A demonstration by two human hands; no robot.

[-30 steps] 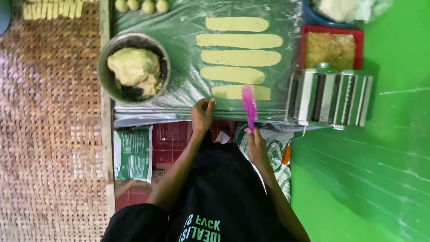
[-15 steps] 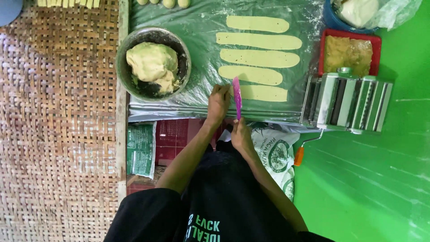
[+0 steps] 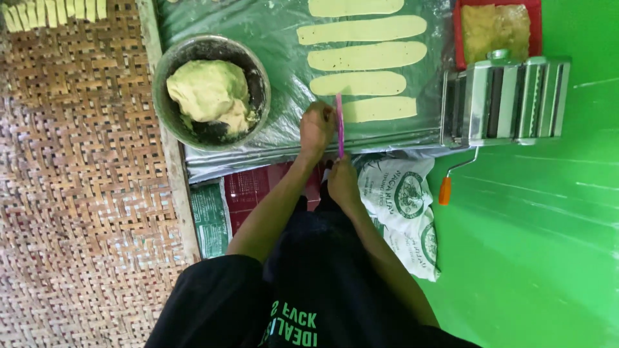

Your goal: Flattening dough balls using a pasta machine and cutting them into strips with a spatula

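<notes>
While five flat, pale-yellow dough strips [image 3: 367, 55] lie in a row on the clear plastic sheet [image 3: 284, 32], a long pink plastic blade [image 3: 339, 125] is gripped at its near end by the right hand [image 3: 342, 183] and set upright at the left end of the nearest strip [image 3: 379, 109]. The left hand [image 3: 316, 127] is curled against the blade's far part. Trimming or cutting appears to be in hand; a steady downward press seems called for next. A round metal bowl of yellow-green dough [image 3: 211, 93] stands to the left, a steel roller machine [image 3: 506, 100] to the right.
</notes>
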